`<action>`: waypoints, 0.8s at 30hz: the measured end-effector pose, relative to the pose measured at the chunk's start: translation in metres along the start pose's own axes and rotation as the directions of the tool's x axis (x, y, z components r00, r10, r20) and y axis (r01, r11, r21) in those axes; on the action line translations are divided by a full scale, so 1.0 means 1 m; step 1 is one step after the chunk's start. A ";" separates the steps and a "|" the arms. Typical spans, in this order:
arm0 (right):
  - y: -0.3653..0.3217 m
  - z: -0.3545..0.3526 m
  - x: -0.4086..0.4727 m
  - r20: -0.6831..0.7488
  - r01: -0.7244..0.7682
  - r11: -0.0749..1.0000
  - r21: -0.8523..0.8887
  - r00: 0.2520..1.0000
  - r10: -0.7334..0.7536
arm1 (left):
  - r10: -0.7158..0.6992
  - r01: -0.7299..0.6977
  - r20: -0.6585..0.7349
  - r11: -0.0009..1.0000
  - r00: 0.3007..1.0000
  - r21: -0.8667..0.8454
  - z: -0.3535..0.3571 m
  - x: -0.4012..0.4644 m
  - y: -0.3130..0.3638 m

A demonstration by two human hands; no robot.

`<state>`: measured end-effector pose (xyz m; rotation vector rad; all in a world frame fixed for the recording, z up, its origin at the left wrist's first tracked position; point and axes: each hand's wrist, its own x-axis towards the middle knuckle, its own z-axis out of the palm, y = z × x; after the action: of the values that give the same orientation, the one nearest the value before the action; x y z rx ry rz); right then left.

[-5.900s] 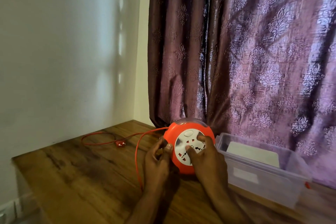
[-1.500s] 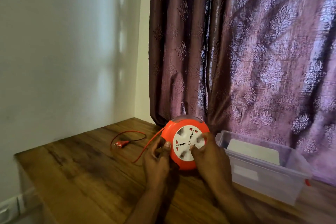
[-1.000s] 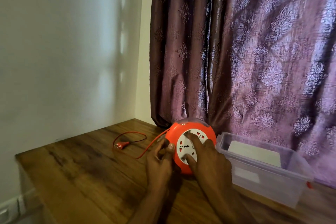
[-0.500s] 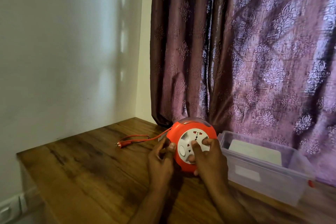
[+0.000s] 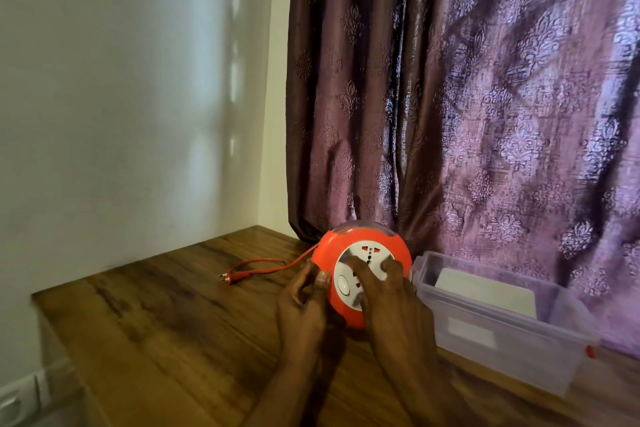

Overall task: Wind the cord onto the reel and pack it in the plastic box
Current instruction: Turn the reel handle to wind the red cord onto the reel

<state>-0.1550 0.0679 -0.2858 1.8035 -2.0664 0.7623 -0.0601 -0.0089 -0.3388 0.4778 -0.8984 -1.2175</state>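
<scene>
An orange reel (image 5: 329, 250) with a white socket face stands on edge on the wooden table (image 5: 156, 329). My left hand (image 5: 301, 308) grips its left rim where the orange cord (image 5: 277, 265) leaves it. My right hand (image 5: 388, 291) lies on the white face, fingers pressed into it. A short length of cord runs left across the table and ends in a plug (image 5: 230, 277). The clear plastic box (image 5: 502, 319) sits open just right of the reel, with a white flat item inside.
A purple patterned curtain (image 5: 467, 97) hangs right behind the reel and box. A white wall (image 5: 121, 97) borders the table on the left. The table's front-left corner and edge lie near a wall socket (image 5: 20, 399).
The loose cord has grown much shorter and the plug has slid right toward the reel. My right hand has kept turning the white face; the left hand stays on the rim.
</scene>
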 end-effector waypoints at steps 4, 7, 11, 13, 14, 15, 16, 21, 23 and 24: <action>0.001 -0.002 0.001 -0.067 -0.139 0.976 0.165 0.986 0.152 | -0.016 0.017 0.033 0.999 0.999 -0.040 0.000 -0.001 0.000; 0.004 -0.005 0.006 -0.050 -0.271 0.864 0.425 0.946 0.321 | 0.010 -0.011 0.031 0.999 0.999 0.036 0.002 -0.002 0.002; 0.002 -0.007 0.007 0.002 -0.278 0.884 0.375 0.954 0.299 | 0.049 -0.051 0.033 0.996 0.998 0.078 0.001 0.000 0.000; -0.002 -0.005 0.004 -0.027 -0.193 0.966 0.173 0.979 0.201 | 0.050 -0.051 0.013 0.994 0.999 0.094 0.000 0.000 -0.001; -0.005 -0.004 0.002 -0.045 -0.141 0.985 0.097 0.988 0.145 | 0.048 -0.048 -0.001 0.995 0.999 0.089 -0.001 0.001 -0.001; -0.006 -0.002 0.001 -0.050 -0.081 0.996 0.032 0.995 0.083 | 0.047 -0.045 -0.016 0.995 0.999 0.085 -0.001 0.001 0.000; -0.007 -0.001 0.000 -0.037 -0.024 0.999 -0.023 0.999 0.023 | 0.046 -0.044 -0.027 0.995 0.999 0.089 -0.002 0.002 -0.001; 0.000 0.004 -0.001 0.032 0.082 0.994 -0.075 0.996 -0.080 | 0.037 -0.024 -0.081 0.988 0.996 0.149 -0.007 0.005 -0.002; 0.001 0.003 0.001 0.037 0.111 0.992 -0.062 0.993 -0.109 | 0.012 -0.003 -0.065 0.990 0.998 0.139 -0.006 0.004 -0.001; 0.001 0.003 0.001 0.045 0.120 0.991 -0.052 0.992 -0.118 | -0.001 0.008 -0.056 0.992 0.998 0.126 -0.005 0.003 0.001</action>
<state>-0.1562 0.0655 -0.2883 1.9083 -1.9641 0.6342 -0.0555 -0.0125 -0.3402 0.6124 -0.9305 -1.1500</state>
